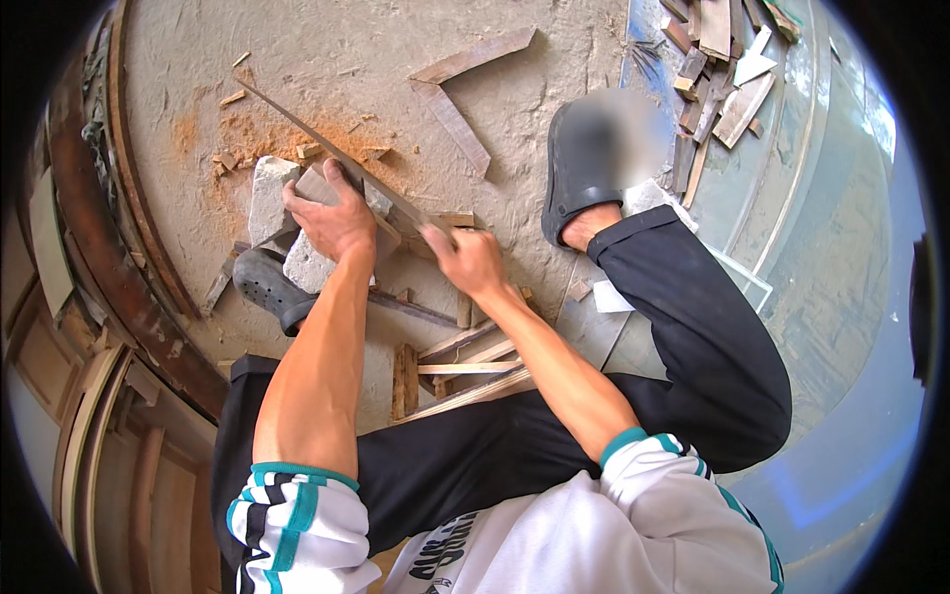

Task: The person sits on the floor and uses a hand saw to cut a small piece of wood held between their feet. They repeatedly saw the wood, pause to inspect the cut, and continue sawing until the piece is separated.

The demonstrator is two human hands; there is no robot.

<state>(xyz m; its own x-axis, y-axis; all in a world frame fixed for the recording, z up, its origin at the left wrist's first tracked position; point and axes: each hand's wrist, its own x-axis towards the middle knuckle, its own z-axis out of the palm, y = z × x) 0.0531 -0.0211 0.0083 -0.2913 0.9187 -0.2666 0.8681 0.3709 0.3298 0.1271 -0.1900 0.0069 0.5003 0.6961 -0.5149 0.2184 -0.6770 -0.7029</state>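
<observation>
My right hand (469,261) is closed around the near end of a long, thin handsaw (332,148), its handle mostly hidden in my fist. The blade slants away to the far left over the floor. My left hand (336,216) is closed on a wooden block (315,186), pressing it beside the blade, thumb close to the metal. Under and beside the block are rough whitish masonry chunks, one upright (269,203) and one nearer (307,263). Orange sawdust (267,134) and small offcuts lie beyond the blade. Where the teeth meet the wood is hard to make out.
Two flat wooden strips (475,59) form an angle on the floor ahead. Dark clogs cover my feet, one (579,163) right, one (269,285) left. Scrap wood (717,79) is heaped far right. Loose sticks (460,366) lie before my lap; curved wooden pieces (139,198) line the left.
</observation>
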